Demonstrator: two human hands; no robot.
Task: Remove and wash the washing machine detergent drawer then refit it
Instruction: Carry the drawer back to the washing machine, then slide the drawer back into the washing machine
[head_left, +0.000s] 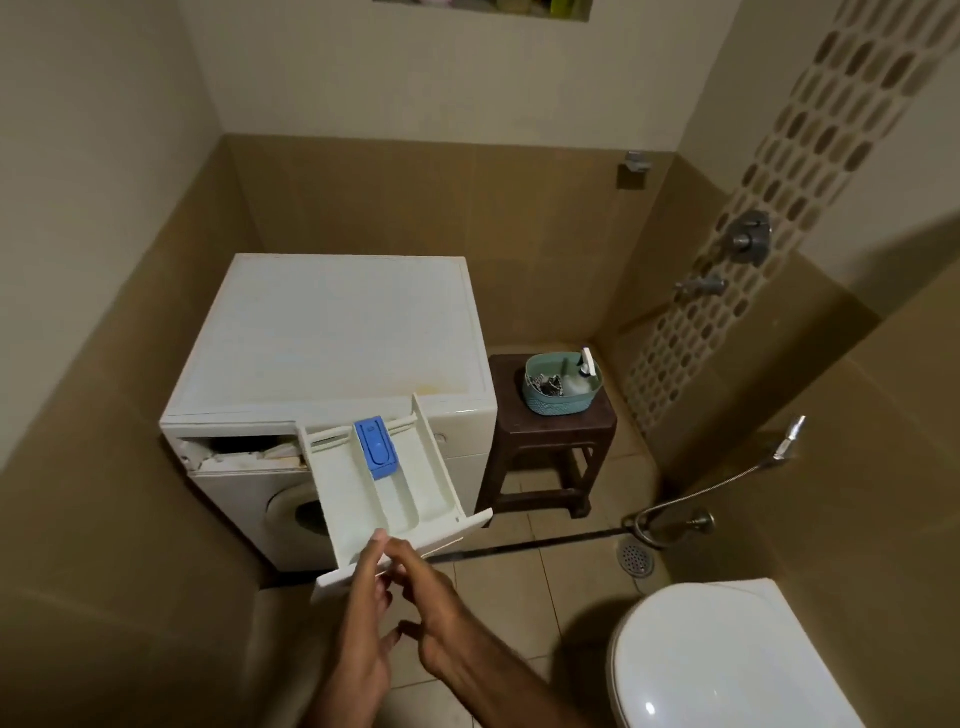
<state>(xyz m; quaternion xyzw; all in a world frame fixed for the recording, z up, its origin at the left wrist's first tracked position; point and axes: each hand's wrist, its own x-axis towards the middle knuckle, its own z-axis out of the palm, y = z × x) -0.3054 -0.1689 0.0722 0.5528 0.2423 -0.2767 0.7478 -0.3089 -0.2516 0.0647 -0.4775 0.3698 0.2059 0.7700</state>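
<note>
The detergent drawer (387, 486) was seen drawn far out of the washing machine (332, 338), its rear end at the mouth of the open slot, its front panel tilted down toward the floor. The front panel was held from the near side by both hands. The left hand (363, 639) was laid against the panel with long fingers (371, 558) reaching up over its top edge, lightly bent; the right hand (431, 613) was curled beside it, its fingers seemingly pinching the same edge. The grip was judged to steady the drawer for lifting free. A blue insert (376, 449) sat in the middle compartment. A teal basket (561, 400) stood on a brown stool (550, 441).
</note>
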